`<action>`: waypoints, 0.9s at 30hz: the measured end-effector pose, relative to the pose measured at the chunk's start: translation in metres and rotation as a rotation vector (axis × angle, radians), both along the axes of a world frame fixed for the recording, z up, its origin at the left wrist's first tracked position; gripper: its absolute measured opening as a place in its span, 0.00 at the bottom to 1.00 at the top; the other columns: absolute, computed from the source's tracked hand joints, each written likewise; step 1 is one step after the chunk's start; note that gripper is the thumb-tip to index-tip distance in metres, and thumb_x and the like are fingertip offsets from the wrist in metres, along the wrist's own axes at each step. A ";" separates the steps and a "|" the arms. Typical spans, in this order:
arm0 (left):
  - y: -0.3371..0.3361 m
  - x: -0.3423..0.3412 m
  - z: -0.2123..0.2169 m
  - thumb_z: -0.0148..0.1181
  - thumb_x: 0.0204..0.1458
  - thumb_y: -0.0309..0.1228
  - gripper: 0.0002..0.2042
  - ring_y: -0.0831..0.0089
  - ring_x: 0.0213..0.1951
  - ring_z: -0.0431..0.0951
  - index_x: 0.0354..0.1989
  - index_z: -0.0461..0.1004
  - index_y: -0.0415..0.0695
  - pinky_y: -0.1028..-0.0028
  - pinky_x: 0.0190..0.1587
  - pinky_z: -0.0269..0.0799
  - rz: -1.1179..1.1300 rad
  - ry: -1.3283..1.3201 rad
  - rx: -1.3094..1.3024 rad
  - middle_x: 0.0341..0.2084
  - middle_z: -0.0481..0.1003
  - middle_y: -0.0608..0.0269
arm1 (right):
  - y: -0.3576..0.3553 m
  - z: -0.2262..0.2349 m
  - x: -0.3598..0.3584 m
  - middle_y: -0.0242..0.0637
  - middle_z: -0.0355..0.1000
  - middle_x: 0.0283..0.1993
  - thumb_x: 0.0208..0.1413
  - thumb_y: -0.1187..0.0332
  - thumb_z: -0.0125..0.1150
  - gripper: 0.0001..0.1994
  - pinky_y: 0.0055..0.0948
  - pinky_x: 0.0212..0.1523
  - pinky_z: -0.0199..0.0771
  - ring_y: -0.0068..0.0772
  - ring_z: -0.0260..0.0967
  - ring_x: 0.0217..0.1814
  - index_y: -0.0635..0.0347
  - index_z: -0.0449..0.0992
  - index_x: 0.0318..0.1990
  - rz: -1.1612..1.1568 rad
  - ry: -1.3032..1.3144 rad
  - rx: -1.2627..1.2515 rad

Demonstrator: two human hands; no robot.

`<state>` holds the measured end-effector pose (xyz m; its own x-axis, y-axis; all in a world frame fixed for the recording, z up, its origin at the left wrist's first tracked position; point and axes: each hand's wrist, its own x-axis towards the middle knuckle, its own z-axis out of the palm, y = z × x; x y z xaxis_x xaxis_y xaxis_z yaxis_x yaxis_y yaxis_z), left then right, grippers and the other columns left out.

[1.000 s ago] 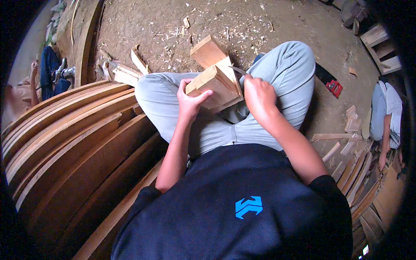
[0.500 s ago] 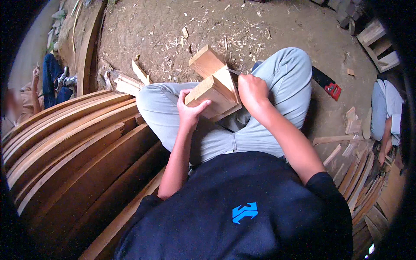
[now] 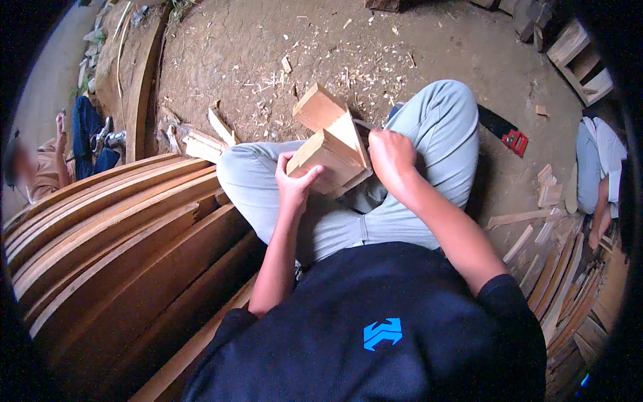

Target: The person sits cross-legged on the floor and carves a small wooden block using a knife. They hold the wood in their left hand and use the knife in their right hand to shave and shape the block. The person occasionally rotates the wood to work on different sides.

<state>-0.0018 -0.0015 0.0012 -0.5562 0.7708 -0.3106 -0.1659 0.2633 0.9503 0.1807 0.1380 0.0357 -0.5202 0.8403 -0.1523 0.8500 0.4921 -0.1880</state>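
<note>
I sit cross-legged in grey trousers with a pale wooden block (image 3: pixel 329 155) resting on my lap. My left hand (image 3: pixel 295 186) grips the block's near left corner, thumb on top. My right hand (image 3: pixel 392 155) is closed in a fist at the block's right edge, around a thin dark tool (image 3: pixel 364 124) whose tip lies against the wood. A second, redder block (image 3: pixel 317 107) lies just beyond the first, touching it.
Long curved wooden planks (image 3: pixel 114 228) are stacked on my left. Wood offcuts (image 3: pixel 201 141) and shavings litter the dirt floor (image 3: pixel 268 53). A red and black tool (image 3: pixel 512 139) lies at the right. One person sits at far left (image 3: pixel 40 171), another at far right (image 3: pixel 599 174). More slats (image 3: pixel 569 281) are piled on the right.
Both hands stay on the block. My right fist has shifted slightly along the block's right edge, and the block has tilted a little.
</note>
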 end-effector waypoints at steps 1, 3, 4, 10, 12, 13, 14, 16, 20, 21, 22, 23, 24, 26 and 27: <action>0.002 0.000 -0.001 0.80 0.36 0.30 0.26 0.75 0.41 0.73 0.41 0.67 0.42 0.72 0.45 0.72 -0.008 0.014 -0.004 0.38 0.72 0.65 | 0.001 -0.009 -0.006 0.48 0.78 0.26 0.51 0.75 0.55 0.06 0.39 0.29 0.80 0.44 0.80 0.30 0.59 0.78 0.26 -0.036 -0.010 0.036; 0.005 0.001 0.000 0.79 0.36 0.29 0.26 0.75 0.42 0.73 0.41 0.68 0.42 0.72 0.45 0.72 -0.001 0.022 0.007 0.38 0.72 0.64 | 0.000 -0.011 -0.006 0.49 0.77 0.26 0.50 0.75 0.55 0.06 0.39 0.29 0.80 0.44 0.80 0.30 0.60 0.79 0.27 -0.007 -0.008 0.013; 0.004 -0.001 0.001 0.79 0.36 0.30 0.26 0.75 0.41 0.73 0.41 0.68 0.42 0.73 0.45 0.72 0.014 0.015 0.020 0.38 0.72 0.64 | 0.002 -0.008 -0.007 0.49 0.77 0.25 0.50 0.76 0.55 0.06 0.40 0.29 0.80 0.44 0.80 0.30 0.60 0.79 0.27 0.011 -0.004 0.010; 0.001 -0.005 0.002 0.78 0.39 0.31 0.23 0.77 0.38 0.73 0.40 0.69 0.43 0.75 0.42 0.71 0.064 -0.056 0.027 0.36 0.72 0.66 | -0.003 0.024 0.005 0.49 0.78 0.26 0.49 0.76 0.56 0.05 0.41 0.30 0.80 0.45 0.80 0.31 0.60 0.79 0.26 0.016 -0.019 -0.048; 0.001 -0.008 0.000 0.78 0.40 0.32 0.23 0.78 0.38 0.73 0.40 0.69 0.43 0.75 0.42 0.71 0.083 -0.064 0.052 0.35 0.72 0.67 | -0.002 0.023 0.006 0.48 0.78 0.27 0.49 0.75 0.57 0.05 0.40 0.30 0.80 0.45 0.81 0.32 0.60 0.79 0.26 0.020 -0.011 -0.045; 0.001 -0.010 0.000 0.78 0.41 0.33 0.23 0.78 0.37 0.72 0.40 0.69 0.43 0.76 0.42 0.71 0.082 -0.057 0.062 0.34 0.72 0.68 | 0.000 0.017 0.005 0.48 0.78 0.27 0.49 0.75 0.57 0.05 0.40 0.30 0.80 0.45 0.81 0.32 0.60 0.79 0.26 0.012 -0.007 -0.045; 0.001 -0.011 -0.001 0.77 0.41 0.34 0.23 0.78 0.37 0.72 0.40 0.69 0.43 0.76 0.42 0.70 0.082 -0.050 0.072 0.34 0.72 0.68 | 0.001 0.012 0.005 0.48 0.78 0.27 0.49 0.75 0.57 0.05 0.40 0.30 0.80 0.45 0.81 0.32 0.59 0.79 0.25 0.006 -0.002 -0.045; 0.002 -0.010 -0.001 0.77 0.42 0.34 0.22 0.78 0.37 0.73 0.40 0.69 0.43 0.76 0.43 0.70 0.074 -0.062 0.074 0.35 0.72 0.68 | 0.005 0.008 0.001 0.48 0.78 0.28 0.49 0.75 0.57 0.06 0.40 0.30 0.80 0.45 0.81 0.32 0.59 0.80 0.25 -0.003 -0.033 -0.066; -0.001 -0.014 -0.010 0.76 0.43 0.33 0.23 0.77 0.38 0.73 0.43 0.69 0.44 0.76 0.43 0.71 0.104 -0.125 0.110 0.37 0.72 0.67 | 0.011 0.001 -0.006 0.49 0.78 0.28 0.50 0.75 0.56 0.07 0.40 0.29 0.80 0.45 0.81 0.31 0.60 0.80 0.26 -0.006 -0.025 -0.064; -0.002 -0.016 -0.014 0.76 0.43 0.32 0.23 0.77 0.39 0.74 0.43 0.69 0.44 0.76 0.42 0.71 0.126 -0.150 0.127 0.38 0.72 0.67 | 0.011 0.007 -0.008 0.48 0.79 0.27 0.50 0.75 0.56 0.07 0.39 0.29 0.81 0.44 0.81 0.31 0.59 0.81 0.25 0.015 -0.038 -0.051; -0.001 -0.013 -0.007 0.76 0.43 0.32 0.23 0.77 0.39 0.74 0.44 0.69 0.44 0.76 0.42 0.72 0.122 -0.147 0.127 0.38 0.72 0.66 | 0.009 0.018 -0.009 0.47 0.79 0.27 0.50 0.74 0.57 0.08 0.38 0.28 0.81 0.42 0.81 0.31 0.58 0.81 0.25 0.037 -0.051 -0.034; -0.001 -0.010 0.001 0.76 0.43 0.31 0.23 0.77 0.40 0.74 0.45 0.68 0.44 0.76 0.41 0.72 0.118 -0.143 0.127 0.39 0.72 0.66 | 0.008 0.024 -0.011 0.47 0.79 0.26 0.50 0.74 0.57 0.08 0.38 0.28 0.81 0.41 0.81 0.30 0.57 0.82 0.24 0.059 -0.064 -0.017; -0.001 -0.008 0.008 0.76 0.44 0.30 0.24 0.76 0.40 0.74 0.46 0.68 0.45 0.77 0.41 0.73 0.109 -0.137 0.121 0.39 0.72 0.66 | 0.007 0.026 -0.013 0.47 0.79 0.27 0.51 0.74 0.56 0.08 0.38 0.28 0.81 0.40 0.81 0.31 0.57 0.82 0.25 0.062 -0.057 -0.022; -0.002 -0.009 0.005 0.75 0.44 0.29 0.24 0.76 0.40 0.74 0.48 0.68 0.45 0.77 0.40 0.74 0.105 -0.109 0.122 0.40 0.73 0.66 | 0.007 0.028 -0.017 0.47 0.79 0.27 0.51 0.74 0.56 0.08 0.38 0.28 0.81 0.40 0.81 0.31 0.58 0.82 0.25 0.067 -0.042 -0.032; 0.000 -0.009 0.003 0.75 0.44 0.29 0.25 0.76 0.40 0.74 0.48 0.68 0.45 0.77 0.40 0.74 0.107 -0.102 0.120 0.40 0.73 0.65 | 0.008 0.019 -0.019 0.47 0.79 0.27 0.51 0.74 0.56 0.08 0.38 0.28 0.81 0.40 0.81 0.31 0.58 0.82 0.25 0.055 -0.041 -0.026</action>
